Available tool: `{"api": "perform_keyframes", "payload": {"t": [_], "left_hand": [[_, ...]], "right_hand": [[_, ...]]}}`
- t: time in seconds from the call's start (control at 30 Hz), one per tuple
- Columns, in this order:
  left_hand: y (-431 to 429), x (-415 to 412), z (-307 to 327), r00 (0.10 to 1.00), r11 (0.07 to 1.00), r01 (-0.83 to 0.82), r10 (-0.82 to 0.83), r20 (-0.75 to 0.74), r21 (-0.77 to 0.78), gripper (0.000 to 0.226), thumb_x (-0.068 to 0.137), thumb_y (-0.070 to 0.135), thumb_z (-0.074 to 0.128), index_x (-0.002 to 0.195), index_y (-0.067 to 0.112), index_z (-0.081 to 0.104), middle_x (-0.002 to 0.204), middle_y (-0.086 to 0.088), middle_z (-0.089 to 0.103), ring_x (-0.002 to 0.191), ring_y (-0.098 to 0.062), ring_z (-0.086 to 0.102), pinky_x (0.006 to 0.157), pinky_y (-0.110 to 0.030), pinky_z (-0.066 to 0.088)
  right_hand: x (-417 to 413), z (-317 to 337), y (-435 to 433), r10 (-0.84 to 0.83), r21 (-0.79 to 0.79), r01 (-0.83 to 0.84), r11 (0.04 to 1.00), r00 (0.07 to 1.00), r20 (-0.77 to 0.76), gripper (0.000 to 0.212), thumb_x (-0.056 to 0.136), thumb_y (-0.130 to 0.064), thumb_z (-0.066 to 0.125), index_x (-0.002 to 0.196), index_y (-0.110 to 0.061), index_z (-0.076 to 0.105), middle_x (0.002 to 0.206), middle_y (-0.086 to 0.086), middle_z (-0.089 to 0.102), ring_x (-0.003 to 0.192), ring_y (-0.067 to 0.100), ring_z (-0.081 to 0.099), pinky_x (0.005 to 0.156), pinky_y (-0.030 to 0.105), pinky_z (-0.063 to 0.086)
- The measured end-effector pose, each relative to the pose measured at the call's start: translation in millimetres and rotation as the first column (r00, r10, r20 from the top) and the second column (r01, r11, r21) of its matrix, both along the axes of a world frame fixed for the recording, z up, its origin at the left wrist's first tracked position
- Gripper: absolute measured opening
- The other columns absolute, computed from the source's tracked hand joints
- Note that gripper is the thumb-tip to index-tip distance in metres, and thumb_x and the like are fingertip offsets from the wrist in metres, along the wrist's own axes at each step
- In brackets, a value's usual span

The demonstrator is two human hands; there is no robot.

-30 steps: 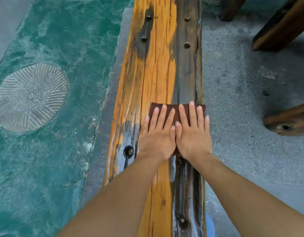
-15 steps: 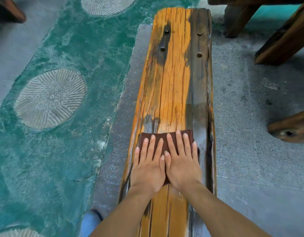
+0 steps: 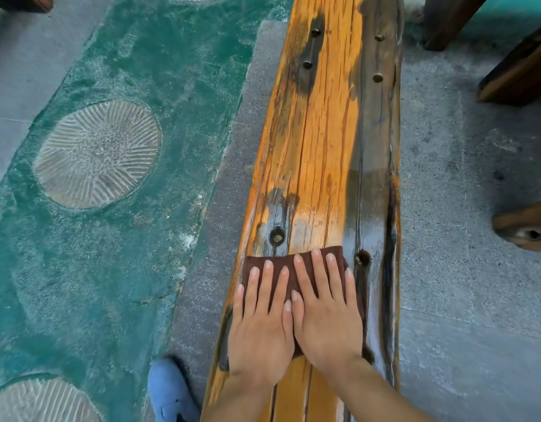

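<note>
A long orange-and-dark wooden bench plank (image 3: 327, 141) runs away from me, with bolt holes and a wet, glossy stretch near my hands. A folded dark brown cloth (image 3: 281, 263) lies flat on the plank. My left hand (image 3: 260, 327) and my right hand (image 3: 327, 312) press on the cloth side by side, fingers straight and spread, thumbs touching. Most of the cloth is hidden under my palms.
Grey concrete floor (image 3: 461, 300) lies to the right and a green painted strip with round ribbed stone discs (image 3: 97, 153) to the left. Dark wooden legs (image 3: 519, 71) and a log end (image 3: 528, 229) stand at the right. A blue shoe (image 3: 168, 391) is beside the plank.
Both hands have slid the cloth back toward me along the plank, leaving a wet sheen ahead of it. The view has shifted, bringing the blue shoe into sight.
</note>
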State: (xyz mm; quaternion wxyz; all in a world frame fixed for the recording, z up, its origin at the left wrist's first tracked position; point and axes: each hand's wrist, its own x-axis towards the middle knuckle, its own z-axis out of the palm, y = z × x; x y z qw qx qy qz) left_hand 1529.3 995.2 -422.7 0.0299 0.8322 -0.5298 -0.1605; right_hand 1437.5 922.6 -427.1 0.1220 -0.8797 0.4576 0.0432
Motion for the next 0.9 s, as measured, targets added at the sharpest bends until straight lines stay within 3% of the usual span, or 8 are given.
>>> {"api": "perform_keyframes", "payload": {"t": [0.17, 0.37, 0.6, 0.9], "left_hand": [[-25, 16, -3, 1.000, 1.000, -0.012, 0.012, -0.014, -0.010, 0.052, 0.101, 0.034, 0.017, 0.150, 0.019, 0.019, 0.158, -0.005, 0.014, 0.146, -0.025, 0.009, 0.114, -0.044, 0.013], [-76, 45, -13, 1.000, 0.999, 0.004, -0.005, -0.024, -0.036, 0.053, 0.099, 0.038, -0.002, 0.148, 0.025, -0.014, 0.156, 0.000, -0.021, 0.143, -0.018, -0.024, 0.119, -0.042, -0.005], [-146, 78, -18, 0.996, 0.995, 0.006, -0.014, -0.083, -0.095, 0.050, 0.101, 0.036, 0.006, 0.144, 0.029, -0.016, 0.151, 0.003, -0.026, 0.141, -0.015, -0.026, 0.118, -0.038, -0.010], [-216, 110, -15, 0.988, 0.997, 0.016, -0.027, -0.151, -0.073, 0.051, 0.101, 0.036, 0.006, 0.148, 0.030, -0.015, 0.157, 0.002, -0.025, 0.140, -0.013, -0.029, 0.117, -0.037, -0.012]], "right_hand": [[14, -3, -27, 0.017, -0.029, -0.017, 0.999, 1.000, 0.001, 0.055, 0.097, -0.037, 0.024, 0.149, -0.021, 0.022, 0.156, 0.008, 0.017, 0.145, 0.027, 0.010, 0.115, 0.048, 0.012], [39, -8, -83, 0.049, -0.051, -0.051, 0.997, 0.998, -0.035, 0.055, 0.097, -0.040, 0.009, 0.150, -0.025, 0.003, 0.158, 0.005, -0.002, 0.146, 0.023, -0.006, 0.118, 0.046, 0.003], [69, -10, -150, 0.026, -0.077, -0.030, 0.997, 0.998, -0.048, 0.057, 0.094, -0.041, -0.001, 0.148, -0.026, -0.008, 0.158, 0.004, -0.009, 0.145, 0.021, -0.013, 0.118, 0.044, -0.006], [102, -11, -213, -0.016, -0.095, 0.014, 0.995, 1.000, -0.025, 0.054, 0.098, -0.040, 0.007, 0.150, -0.027, -0.001, 0.160, 0.004, -0.003, 0.146, 0.021, -0.010, 0.118, 0.045, -0.004]]}}
